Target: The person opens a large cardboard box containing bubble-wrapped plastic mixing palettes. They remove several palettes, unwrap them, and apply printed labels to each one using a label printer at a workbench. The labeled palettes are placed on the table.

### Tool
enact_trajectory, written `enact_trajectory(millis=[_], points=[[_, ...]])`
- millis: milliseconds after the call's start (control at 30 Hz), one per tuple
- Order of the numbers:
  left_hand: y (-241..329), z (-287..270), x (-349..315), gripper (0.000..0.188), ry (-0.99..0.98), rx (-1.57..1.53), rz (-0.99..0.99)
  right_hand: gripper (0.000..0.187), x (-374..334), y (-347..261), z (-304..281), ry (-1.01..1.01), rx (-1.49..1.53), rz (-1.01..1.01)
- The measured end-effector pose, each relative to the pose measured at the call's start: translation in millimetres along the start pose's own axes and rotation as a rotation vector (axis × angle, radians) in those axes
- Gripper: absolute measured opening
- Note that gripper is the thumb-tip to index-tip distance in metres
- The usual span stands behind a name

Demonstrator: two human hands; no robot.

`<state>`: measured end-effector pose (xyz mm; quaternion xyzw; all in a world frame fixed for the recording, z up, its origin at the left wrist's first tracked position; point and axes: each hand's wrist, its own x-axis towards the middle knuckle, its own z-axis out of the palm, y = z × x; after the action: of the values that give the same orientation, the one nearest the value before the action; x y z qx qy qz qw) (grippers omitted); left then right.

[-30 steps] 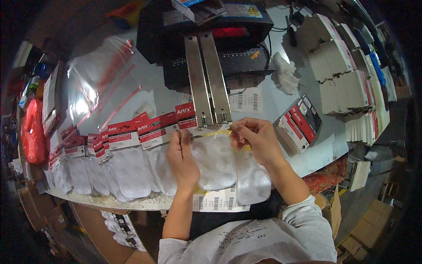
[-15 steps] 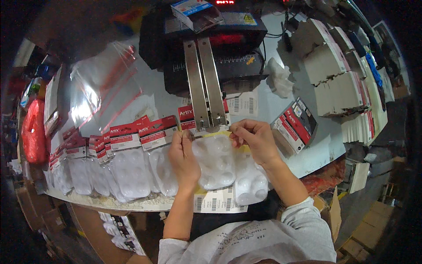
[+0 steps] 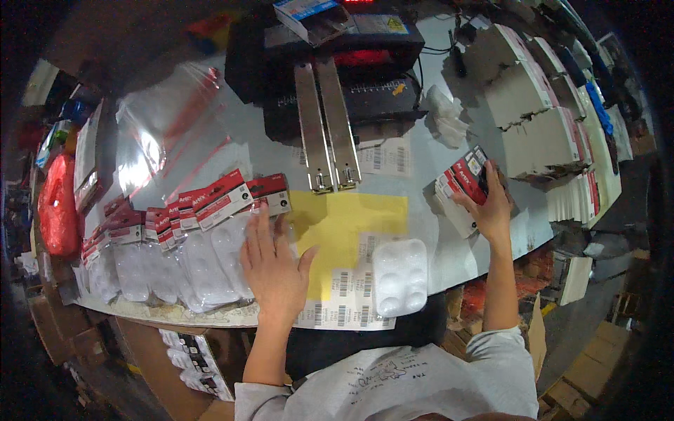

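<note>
My left hand (image 3: 275, 275) lies with its fingers stretched out at the right end of a row of bagged white plastic paint palettes (image 3: 203, 263) topped with red-and-white header cards (image 3: 223, 198). Its fingertips reach the rightmost pack, partly covering it. On the right, my right hand (image 3: 493, 210) pinches a red, white and black header card (image 3: 467, 175) on a small stack of cards, thumb on the near side and fingers at the far edge. A loose white palette (image 3: 400, 277) with round wells rests at the table's front edge, between my hands.
A black machine (image 3: 337, 77) with two metal bars (image 3: 314, 130) stands at the back centre. Yellow sheet (image 3: 351, 217) and barcode label sheets (image 3: 342, 295) cover the table before it. Clear plastic bags (image 3: 168, 126) lie left; tall card stacks (image 3: 537, 112) stand right.
The bagged palette under the metal bars has joined the row on the left, where my left hand lies, fingers stretched. My right hand has moved right onto the card stack.
</note>
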<state>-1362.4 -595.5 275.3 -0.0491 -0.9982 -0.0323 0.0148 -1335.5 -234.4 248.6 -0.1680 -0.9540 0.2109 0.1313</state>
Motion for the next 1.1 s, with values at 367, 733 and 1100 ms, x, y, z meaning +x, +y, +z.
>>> enact_trajectory(millis=[367,733,1100], points=[[44.9,30.1,-21.7,0.023,0.018,-0.592,0.194,0.062,-8.5,-3.9,11.2,0.055,-0.064,-0.016],[62.7,-2.5,-28.0,0.014,-0.416,-1.738,-0.306,0.049,-0.3,-106.4,-42.0,-0.464,0.718,-0.136],[50.9,-0.1,-36.6,0.011,-0.4,-1.495,-0.263,0.041,1.8,-149.2,-9.3,-0.82,0.458,-0.131]])
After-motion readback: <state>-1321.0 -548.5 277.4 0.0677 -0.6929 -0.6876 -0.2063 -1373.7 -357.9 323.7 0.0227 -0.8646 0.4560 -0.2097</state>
